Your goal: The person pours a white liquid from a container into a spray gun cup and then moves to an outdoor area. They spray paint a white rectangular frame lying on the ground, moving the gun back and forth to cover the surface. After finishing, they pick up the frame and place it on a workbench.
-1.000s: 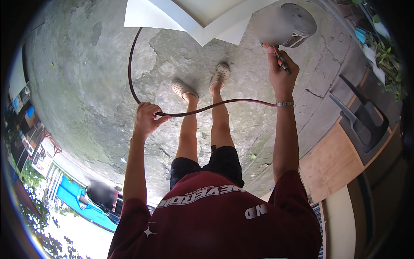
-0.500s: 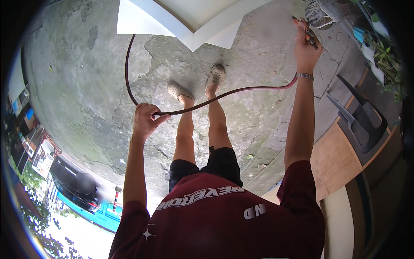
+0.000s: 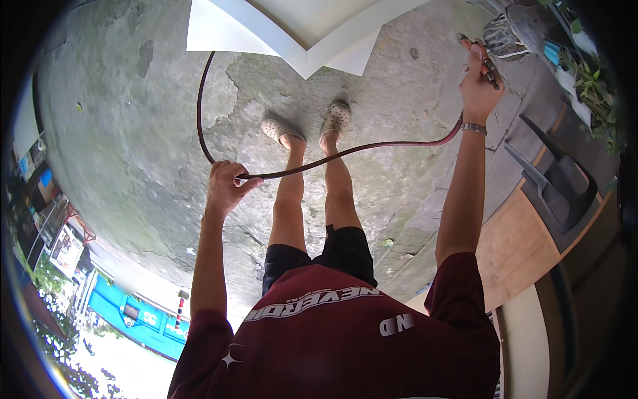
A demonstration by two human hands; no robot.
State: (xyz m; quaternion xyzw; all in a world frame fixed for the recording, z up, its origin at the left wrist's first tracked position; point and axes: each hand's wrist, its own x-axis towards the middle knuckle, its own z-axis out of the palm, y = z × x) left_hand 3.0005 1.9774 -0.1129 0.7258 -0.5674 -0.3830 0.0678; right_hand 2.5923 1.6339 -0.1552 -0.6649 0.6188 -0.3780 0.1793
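Note:
My right hand [image 3: 482, 96] is closed around a spray gun [image 3: 490, 72] of dark metal with knobs and fittings, held out at the upper right. Its front end points up and left, towards the white piece. A dark red hose [image 3: 372, 144] runs from beside my right wrist across in front of my legs. My left hand [image 3: 226, 186] pinches this hose between thumb and fingers at the left. From there the hose bends up and passes behind the white, angular frame-like piece [image 3: 232, 33] at the top, whose near corner points at me.
Cracked concrete floor [image 3: 153, 133] lies under my feet. A wire-like grey basket [image 3: 508, 33] and leafy plants [image 3: 593, 83] are at the upper right. A dark plastic chair [image 3: 561, 189] stands by a wooden board [image 3: 515, 256] on the right. A blue wall [image 3: 143, 319] shows at lower left.
My right hand with the spray gun has moved slightly right and down. My left hand keeps its hold on the hose. A dark vehicle at the lower left has gone from view.

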